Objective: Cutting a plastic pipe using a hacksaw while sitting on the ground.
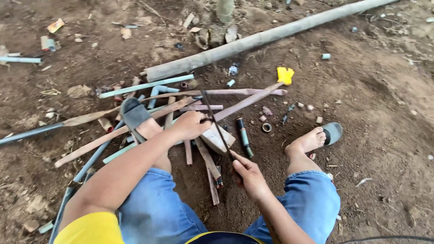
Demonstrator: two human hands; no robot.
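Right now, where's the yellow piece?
Head view, upper right of centre: the yellow piece sits on the dirt at the far end of a long brownish pipe, just below the big grey pipe.

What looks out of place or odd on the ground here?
One grey sandal lies off the bare right foot, while the left foot wears its sandal. Cut pipe pieces lie scattered over the dirt.

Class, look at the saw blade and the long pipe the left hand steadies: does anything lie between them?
Nothing visible does. The saw blade, held by the right hand, already crosses the long pipe right beside the left hand, above the wooden block.
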